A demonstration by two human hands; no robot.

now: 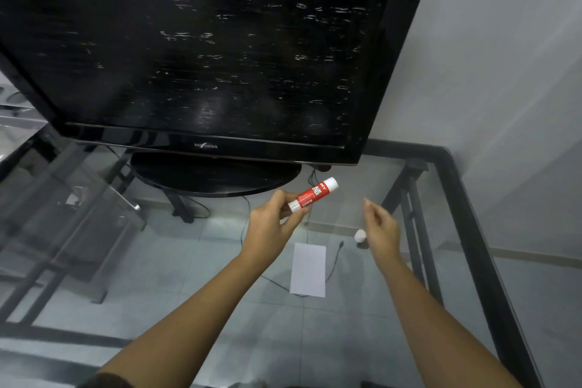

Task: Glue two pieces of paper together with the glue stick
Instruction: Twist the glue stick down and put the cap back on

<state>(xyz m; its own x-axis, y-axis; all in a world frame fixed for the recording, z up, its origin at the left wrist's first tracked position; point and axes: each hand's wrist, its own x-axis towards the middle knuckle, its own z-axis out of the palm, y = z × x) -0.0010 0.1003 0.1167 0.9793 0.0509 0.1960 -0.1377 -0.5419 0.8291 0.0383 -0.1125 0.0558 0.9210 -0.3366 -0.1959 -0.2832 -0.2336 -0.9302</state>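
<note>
My left hand [273, 223] holds a red and white glue stick [312, 194] by its lower end, tilted up to the right, above the glass table. My right hand [379, 228] hovers to the right of it, fingers loosely apart and holding nothing. A small white cap [360, 235] sits on the glass just left of my right hand. A white sheet of paper [308, 269] lies flat on the glass below and between my hands. Whether it is one sheet or two stacked I cannot tell.
A large black television [201, 50] on a round stand [217, 175] fills the far side of the glass table. The table's black metal frame [472, 224] runs along the right edge. A grey wall [510, 57] stands at the right. Cables show through the glass.
</note>
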